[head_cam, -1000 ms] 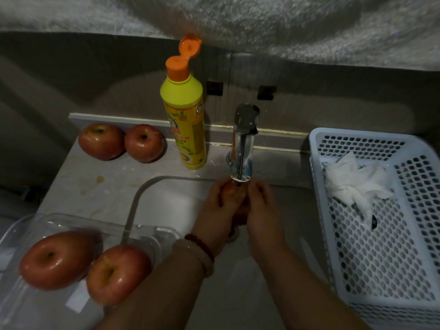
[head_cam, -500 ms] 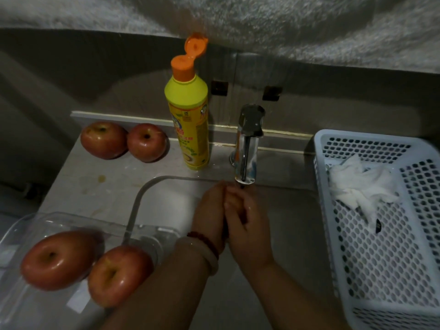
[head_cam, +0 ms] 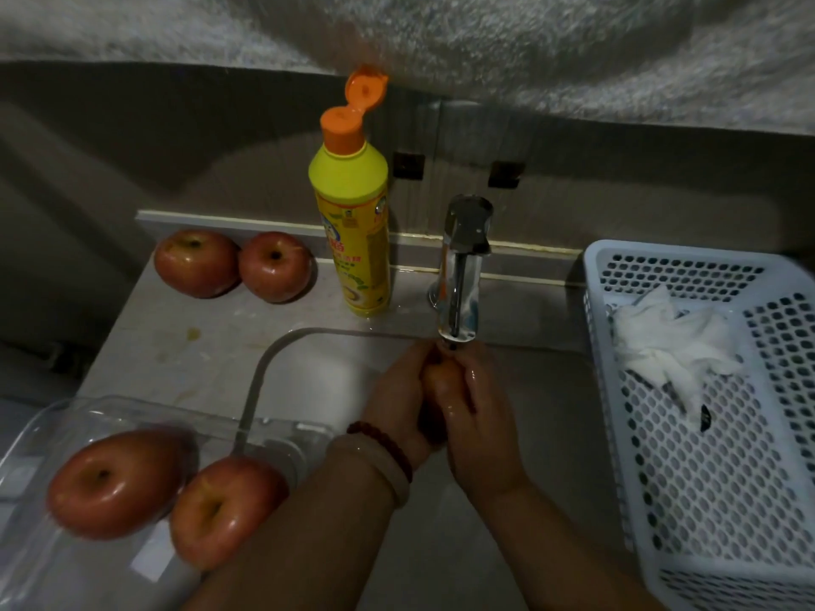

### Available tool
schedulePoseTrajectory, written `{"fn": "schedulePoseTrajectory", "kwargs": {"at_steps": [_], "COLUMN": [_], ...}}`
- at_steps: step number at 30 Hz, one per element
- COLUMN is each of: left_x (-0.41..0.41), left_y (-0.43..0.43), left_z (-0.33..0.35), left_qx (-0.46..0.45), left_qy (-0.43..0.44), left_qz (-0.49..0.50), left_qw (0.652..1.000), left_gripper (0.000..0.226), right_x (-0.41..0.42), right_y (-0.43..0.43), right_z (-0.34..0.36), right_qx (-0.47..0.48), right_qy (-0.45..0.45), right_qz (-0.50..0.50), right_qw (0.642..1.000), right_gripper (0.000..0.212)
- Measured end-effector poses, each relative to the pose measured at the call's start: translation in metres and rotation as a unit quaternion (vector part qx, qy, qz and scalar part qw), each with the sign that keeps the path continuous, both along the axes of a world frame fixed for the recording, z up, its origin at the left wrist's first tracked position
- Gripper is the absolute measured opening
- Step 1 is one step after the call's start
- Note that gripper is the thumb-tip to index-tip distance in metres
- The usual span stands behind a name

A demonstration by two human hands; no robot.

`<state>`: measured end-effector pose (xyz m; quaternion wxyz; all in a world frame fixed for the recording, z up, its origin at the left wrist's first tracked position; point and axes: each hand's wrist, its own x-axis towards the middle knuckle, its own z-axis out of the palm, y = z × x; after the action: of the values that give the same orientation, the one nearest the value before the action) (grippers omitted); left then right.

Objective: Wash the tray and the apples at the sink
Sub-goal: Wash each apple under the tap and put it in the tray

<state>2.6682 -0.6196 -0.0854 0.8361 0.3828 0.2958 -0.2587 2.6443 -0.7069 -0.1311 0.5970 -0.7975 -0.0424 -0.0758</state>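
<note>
Two bare hands rubbed a red apple (head_cam: 441, 374) under the chrome tap (head_cam: 461, 275), over the sink.

The left hand (head_cam: 399, 399) and right hand (head_cam: 478, 423) were clamped together around it, hiding its stem and axis. Washing seemed midway: next, probably setting it into the clear plastic tray (head_cam: 39, 429) on the worktop (head_cam: 176, 341), where two wet apples (head_cam: 110, 482) lay stem-ends up; two more (head_cam: 233, 264) waited by the yellow detergent bottle (head_cam: 353, 240).

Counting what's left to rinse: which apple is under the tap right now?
The apple clasped between the left hand and right hand below the faucet; the other four lie untouched.
</note>
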Motion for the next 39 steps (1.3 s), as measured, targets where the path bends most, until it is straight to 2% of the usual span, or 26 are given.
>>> {"fn": "schedulePoseTrajectory", "kwargs": {"at_steps": [1,3,6,8,10,11,12,13,15,17,19,21,22,24,26,27,30,34,36,37,39], "left_x": [0.0,-0.002,-0.004,-0.007,-0.01,-0.012,-0.013,-0.013,-0.008,-0.002,-0.001,-0.005,-0.008,-0.012,-0.011,-0.01,-0.005,0.0,-0.003,-0.005,-0.009], "left_y": [-0.001,-0.001,0.004,0.009,0.01,0.009,0.009,0.008,0.007,0.007,0.004,-0.001,-0.004,-0.007,-0.008,-0.008,-0.006,0.001,-0.001,-0.003,-0.006], "left_z": [-0.004,-0.008,-0.007,-0.004,-0.004,-0.005,-0.008,-0.009,-0.009,-0.012,-0.01,-0.01,-0.011,-0.01,-0.013,-0.012,-0.008,-0.004,-0.004,-0.004,-0.008], "left_qx": [0.052,0.173,0.309,0.347,0.367,0.371,0.357,0.324,0.24,0.222,0.254,0.299,0.34,0.427,0.465,0.462,0.404,0.293,0.298,0.33,0.428], "left_qy": [-0.022,-0.09,-0.18,-0.242,-0.303,-0.32,-0.32,-0.295,-0.187,-0.097,-0.081,-0.11,-0.133,-0.193,-0.242,-0.246,-0.208,-0.144,-0.151,-0.17,-0.228], "left_qz": [0.008,0.032,-0.036,-0.121,-0.163,-0.157,-0.133,-0.096,-0.012,0.03,0.031,0.018,0.016,0.001,-0.01,-0.016,-0.026,0.014,0.013,0.007,-0.025], "left_qw": [0.998,0.98,0.933,0.898,0.864,0.858,0.868,0.894,0.953,0.97,0.963,0.948,0.931,0.884,0.851,0.852,0.89,0.945,0.942,0.929,0.874], "left_gripper": [0.027,0.023,0.028,0.039,0.05,0.054,0.055,0.054,0.048,0.028,0.019,0.018,0.018,0.021,0.026,0.027,0.028,0.016,0.015,0.015,0.015], "right_x": [-0.001,0.0,0.008,0.014,0.02,0.022,0.024,0.025,0.024,0.022,0.019,0.018,0.019,0.017,0.016,0.015,0.016,0.007,0.007,0.01,0.015], "right_y": [0.001,0.008,0.005,-0.004,-0.01,-0.011,-0.011,-0.009,-0.002,0.005,0.01,0.01,0.01,0.015,0.021,0.021,0.012,0.013,0.012,0.01,0.008], "right_z": [0.003,0.014,0.022,0.029,0.03,0.03,0.029,0.031,0.032,0.031,0.032,0.031,0.03,0.028,0.023,0.023,0.02,0.022,0.02,0.021,0.024], "right_qx": [0.036,0.162,0.306,0.348,0.335,0.32,0.308,0.309,0.325,0.351,0.334,0.234,0.184,0.134,0.19,0.236,0.315,0.386,0.367,0.324,0.213], "right_qy": [0.021,0.139,0.359,0.461,0.503,0.509,0.504,0.489,0.468,0.45,0.42,0.351,0.311,0.286,0.314,0.335,0.36,0.401,0.372,0.341,0.284], "right_qz": [-0.013,-0.051,-0.074,-0.071,-0.056,-0.048,-0.04,-0.038,-0.067,-0.103,-0.128,-0.166,-0.17,-0.144,-0.118,-0.125,-0.129,-0.112,-0.125,-0.127,-0.126], "right_qw": [0.999,0.976,0.879,0.813,0.795,0.798,0.806,0.815,0.819,0.814,0.834,0.891,0.917,0.938,0.923,0.904,0.869,0.823,0.843,0.873,0.927], "right_gripper": [0.037,0.033,0.028,0.034,0.037,0.035,0.031,0.026,0.024,0.02,0.019,0.018,0.022,0.023,0.015,0.019,0.026,0.033,0.032,0.029,0.023]}}
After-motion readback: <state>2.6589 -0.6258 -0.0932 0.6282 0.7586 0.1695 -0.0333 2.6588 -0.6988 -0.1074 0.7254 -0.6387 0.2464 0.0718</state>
